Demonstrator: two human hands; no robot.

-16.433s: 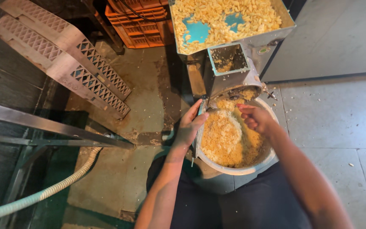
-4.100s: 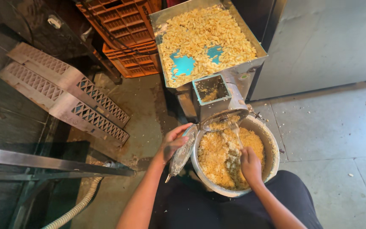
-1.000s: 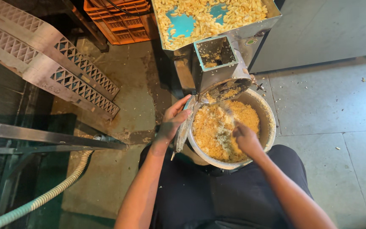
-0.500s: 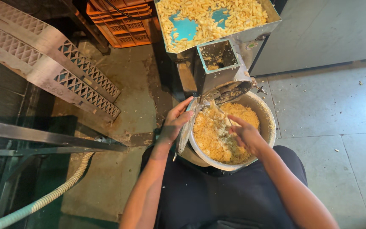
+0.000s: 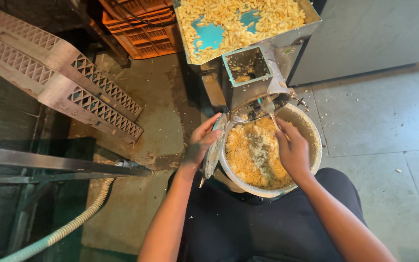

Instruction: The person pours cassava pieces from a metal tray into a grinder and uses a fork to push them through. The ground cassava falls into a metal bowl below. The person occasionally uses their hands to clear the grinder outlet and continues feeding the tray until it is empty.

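Grimy concrete floor fills the frame, with pale lattice crates (image 5: 69, 82) at upper left, an orange crate (image 5: 144, 24) at top centre and a ribbed hose (image 5: 69, 225) at lower left. At centre I see my left hand (image 5: 201, 145) spread open against a flat metal plate (image 5: 215, 151) propped on the rim of the big round bowl (image 5: 311, 133), while my right hand (image 5: 293, 151) is closed round a spoon (image 5: 270, 109) poking at the grinder's outlet (image 5: 263, 104). I judge the work about midway: the bowl already holds a deep heap of ground yellow meal (image 5: 255, 153), yet the hopper tray (image 5: 311, 22) at top still carries many whole pieces (image 5: 267, 14) to feed through.
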